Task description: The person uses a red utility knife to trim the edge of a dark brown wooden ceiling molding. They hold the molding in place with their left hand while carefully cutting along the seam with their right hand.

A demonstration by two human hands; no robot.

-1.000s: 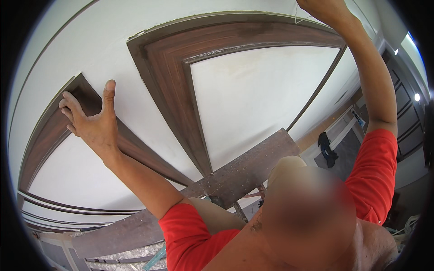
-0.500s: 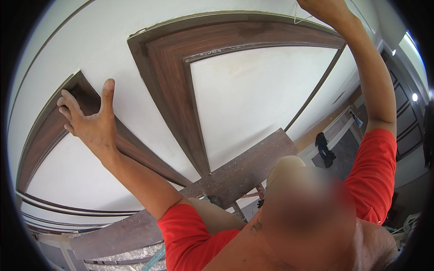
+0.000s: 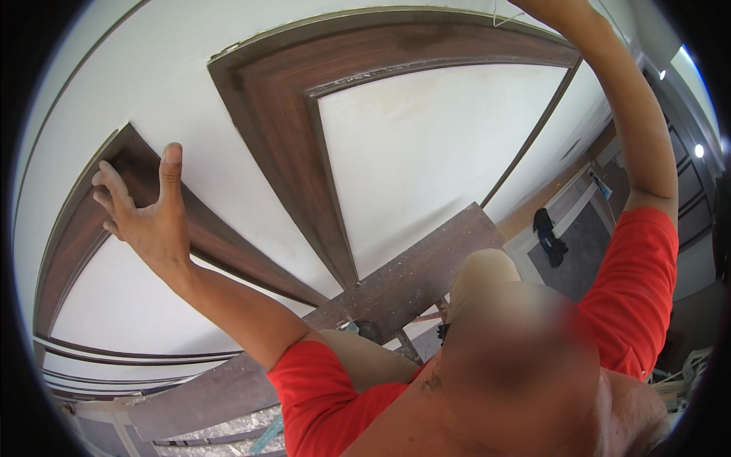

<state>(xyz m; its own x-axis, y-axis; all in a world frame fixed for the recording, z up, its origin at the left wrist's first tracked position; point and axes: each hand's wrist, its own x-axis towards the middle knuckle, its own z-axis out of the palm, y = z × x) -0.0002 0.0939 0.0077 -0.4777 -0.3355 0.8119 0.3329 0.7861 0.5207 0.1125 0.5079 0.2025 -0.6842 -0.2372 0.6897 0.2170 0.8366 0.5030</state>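
My left hand (image 3: 148, 209) is open, with its fingers and thumb spread apart. Its fingertips lie on or just in front of the upper corner of a brown wooden frame (image 3: 141, 179) on the white wall; I cannot tell whether they press on it. Raised at the upper right, my right hand (image 3: 560, 11) is mostly cut off by the picture's top edge, so its fingers are hidden. Next to it, a thin white wire (image 3: 496, 14) hangs near the top edge of a larger brown wooden frame (image 3: 282, 95) around a white panel (image 3: 434, 152).
Below the frames runs a speckled dark plank (image 3: 411, 266), close to my legs. A black item (image 3: 548, 238) lies at the right near a grey panel (image 3: 582, 259). Pale coiled cables (image 3: 693, 369) sit at the lower right. Small lamps (image 3: 699, 151) glow at the far right.
My left hand has shifted slightly down relative to the frame corner, fingers still spread. My right hand has gone farther out past the top edge. The whole view has tilted a little.
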